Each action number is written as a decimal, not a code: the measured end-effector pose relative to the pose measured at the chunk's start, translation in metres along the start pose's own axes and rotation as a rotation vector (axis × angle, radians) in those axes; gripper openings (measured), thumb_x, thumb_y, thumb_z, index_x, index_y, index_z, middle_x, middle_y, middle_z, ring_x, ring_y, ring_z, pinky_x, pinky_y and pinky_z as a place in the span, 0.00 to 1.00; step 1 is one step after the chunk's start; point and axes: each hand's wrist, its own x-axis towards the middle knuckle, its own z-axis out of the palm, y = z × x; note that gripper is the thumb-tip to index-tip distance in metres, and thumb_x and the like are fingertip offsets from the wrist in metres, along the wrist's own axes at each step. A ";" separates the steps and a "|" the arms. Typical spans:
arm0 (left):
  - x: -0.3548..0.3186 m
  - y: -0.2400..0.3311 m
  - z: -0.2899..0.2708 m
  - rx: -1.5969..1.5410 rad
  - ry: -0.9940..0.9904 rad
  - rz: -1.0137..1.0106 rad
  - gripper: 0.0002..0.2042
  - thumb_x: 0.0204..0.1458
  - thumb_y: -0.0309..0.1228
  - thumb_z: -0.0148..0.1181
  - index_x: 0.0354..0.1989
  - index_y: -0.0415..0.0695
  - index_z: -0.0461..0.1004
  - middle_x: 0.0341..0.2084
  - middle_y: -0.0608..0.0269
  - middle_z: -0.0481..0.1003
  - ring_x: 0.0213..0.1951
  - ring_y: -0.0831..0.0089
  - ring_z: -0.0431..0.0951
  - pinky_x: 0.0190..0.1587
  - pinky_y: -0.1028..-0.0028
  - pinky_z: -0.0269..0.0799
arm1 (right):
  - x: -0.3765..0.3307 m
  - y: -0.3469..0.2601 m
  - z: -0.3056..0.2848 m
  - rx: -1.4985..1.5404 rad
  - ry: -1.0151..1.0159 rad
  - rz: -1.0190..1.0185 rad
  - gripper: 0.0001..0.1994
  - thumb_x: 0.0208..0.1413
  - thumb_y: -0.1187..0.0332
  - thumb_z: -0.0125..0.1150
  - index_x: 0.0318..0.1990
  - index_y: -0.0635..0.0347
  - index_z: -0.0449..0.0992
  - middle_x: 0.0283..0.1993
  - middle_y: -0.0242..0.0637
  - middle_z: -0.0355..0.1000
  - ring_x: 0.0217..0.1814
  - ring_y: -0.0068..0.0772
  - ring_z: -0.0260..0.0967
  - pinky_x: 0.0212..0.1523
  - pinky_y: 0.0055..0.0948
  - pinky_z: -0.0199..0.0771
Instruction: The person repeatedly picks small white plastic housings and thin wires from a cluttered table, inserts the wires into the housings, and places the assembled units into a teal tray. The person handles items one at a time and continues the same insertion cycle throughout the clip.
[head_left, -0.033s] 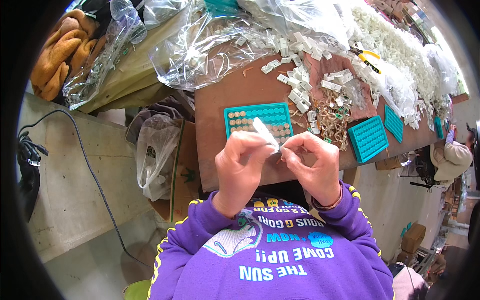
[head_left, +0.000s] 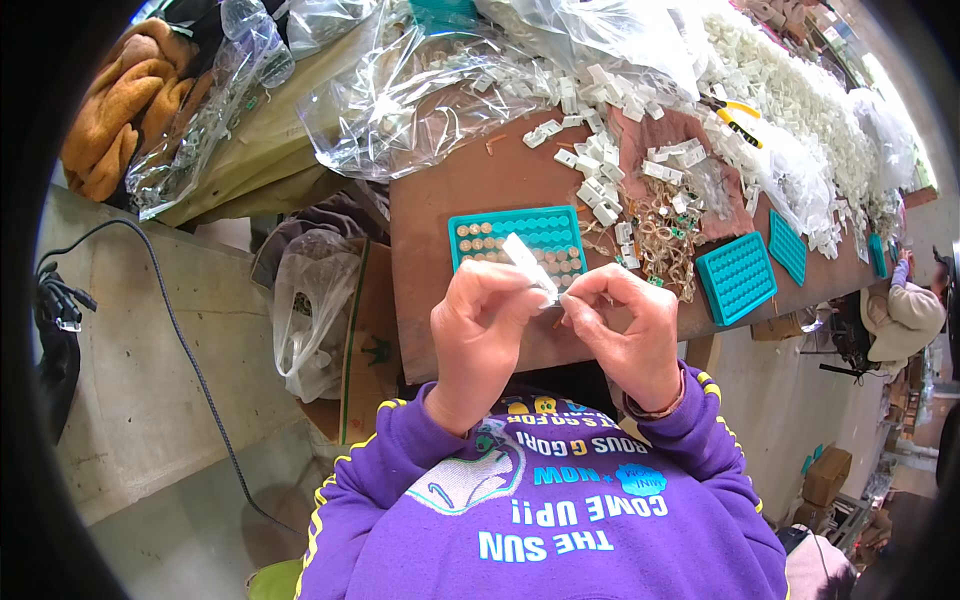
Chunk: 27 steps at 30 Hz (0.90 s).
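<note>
Above the near edge of the brown tabletop, my left hand (head_left: pixel 478 325) pinches a small white plastic piece (head_left: pixel 524 259) between thumb and fingers. The piece stands tilted, its long end pointing up and away. My right hand (head_left: pixel 632 332) is closed in a pinch right beside the piece's lower end; what its fingertips grip is too small to make out. Just beyond both hands lies a teal tray (head_left: pixel 515 213) with rows of pockets. Round tan discs (head_left: pixel 478 243) fill some pockets at its left and right. My hands hide the tray's near part.
White plastic parts (head_left: pixel 600 185) lie strewn beyond the tray, beside a heap of wired components (head_left: pixel 668 235). Two more teal trays (head_left: pixel 737 278) (head_left: pixel 787 247) sit at the right. Yellow-handled pliers (head_left: pixel 735 118) rest among plastic bags. A cardboard box (head_left: pixel 365 340) stands left of the table.
</note>
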 end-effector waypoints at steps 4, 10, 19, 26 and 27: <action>-0.001 -0.001 0.004 -0.303 0.059 -0.179 0.07 0.55 0.19 0.60 0.37 0.42 0.69 0.35 0.66 0.75 0.37 0.80 0.76 0.41 0.78 0.72 | -0.004 -0.002 0.006 0.186 -0.036 0.086 0.02 0.56 0.79 0.60 0.33 0.69 0.74 0.28 0.34 0.73 0.29 0.20 0.74 0.30 0.18 0.72; 0.001 0.003 0.002 -0.704 -0.097 -0.504 0.07 0.63 0.33 0.54 0.41 0.44 0.68 0.39 0.56 0.78 0.43 0.67 0.79 0.49 0.69 0.74 | -0.012 0.004 0.025 0.450 0.026 0.132 0.02 0.56 0.79 0.61 0.35 0.65 0.76 0.30 0.33 0.75 0.32 0.18 0.75 0.29 0.17 0.72; 0.012 -0.002 0.001 -0.796 0.033 -0.302 0.06 0.65 0.33 0.49 0.43 0.45 0.66 0.37 0.60 0.76 0.39 0.69 0.78 0.44 0.70 0.74 | 0.015 0.038 -0.025 -0.177 0.238 -0.064 0.08 0.55 0.74 0.62 0.42 0.60 0.79 0.38 0.37 0.77 0.37 0.30 0.77 0.39 0.26 0.75; 0.013 -0.012 -0.012 -0.829 -0.011 -0.347 0.06 0.64 0.32 0.52 0.43 0.46 0.66 0.35 0.64 0.74 0.30 0.77 0.74 0.32 0.78 0.70 | 0.029 0.061 -0.010 -0.587 0.084 -0.286 0.08 0.46 0.72 0.66 0.36 0.54 0.80 0.33 0.34 0.71 0.39 0.39 0.71 0.38 0.34 0.72; 0.013 -0.012 -0.014 -0.822 -0.037 -0.343 0.06 0.64 0.33 0.52 0.43 0.46 0.66 0.34 0.65 0.74 0.29 0.78 0.74 0.30 0.79 0.69 | 0.031 0.062 -0.010 -0.612 0.058 -0.288 0.08 0.46 0.72 0.66 0.36 0.54 0.80 0.33 0.34 0.71 0.39 0.39 0.71 0.38 0.34 0.72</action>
